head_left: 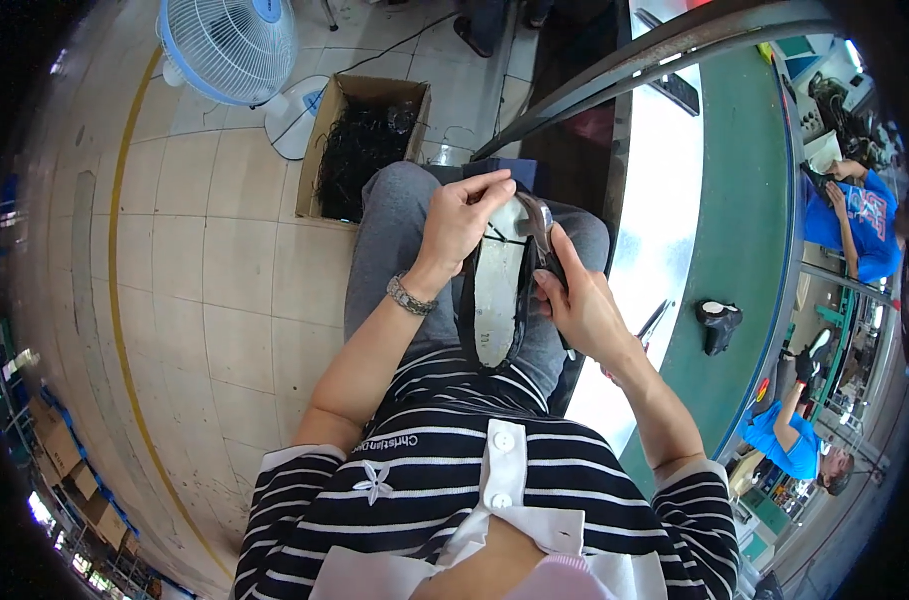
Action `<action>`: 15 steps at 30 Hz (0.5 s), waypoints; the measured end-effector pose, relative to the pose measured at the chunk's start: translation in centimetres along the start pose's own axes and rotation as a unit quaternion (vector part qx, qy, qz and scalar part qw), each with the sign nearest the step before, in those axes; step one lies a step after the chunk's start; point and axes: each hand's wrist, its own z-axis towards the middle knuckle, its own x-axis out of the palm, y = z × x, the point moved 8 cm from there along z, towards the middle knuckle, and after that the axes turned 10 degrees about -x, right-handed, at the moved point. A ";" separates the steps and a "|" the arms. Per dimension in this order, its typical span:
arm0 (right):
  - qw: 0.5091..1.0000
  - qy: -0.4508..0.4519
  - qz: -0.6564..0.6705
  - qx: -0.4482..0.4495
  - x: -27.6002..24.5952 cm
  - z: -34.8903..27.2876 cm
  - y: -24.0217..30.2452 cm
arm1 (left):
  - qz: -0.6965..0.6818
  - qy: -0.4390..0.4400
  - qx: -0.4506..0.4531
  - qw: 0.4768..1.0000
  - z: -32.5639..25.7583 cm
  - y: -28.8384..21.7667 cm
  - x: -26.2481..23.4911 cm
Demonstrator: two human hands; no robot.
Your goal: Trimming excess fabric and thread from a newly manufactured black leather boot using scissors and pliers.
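A black shoe upper [467, 318] on a last lies over my lap, sole side up, with its pale insole [497, 295] showing. Dark strands cross the insole near the far end. My left hand [459, 222] is closed at that far end, thumb and fingers pinching the edge of the upper. On the shoe's right side, my right hand [582, 300] is wrapped round a curved metal hand tool [538, 222], pincers by its look. The tool's head rests close against the upper's far right edge; its tip is partly hidden.
A cardboard box [320, 150] of black scraps stands on the tiled floor, beside a blue and white fan [230, 50]. To my right runs a green conveyor belt [720, 180] carrying another black shoe [718, 325], behind a metal frame bar [665, 75]. Two co-workers in blue [790, 440] sit beyond.
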 end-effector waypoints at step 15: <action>0.961 -0.088 -0.242 -0.097 -1.1 2.9 0.6 | 0.103 0.034 0.098 0.989 0.8 -0.5 0.0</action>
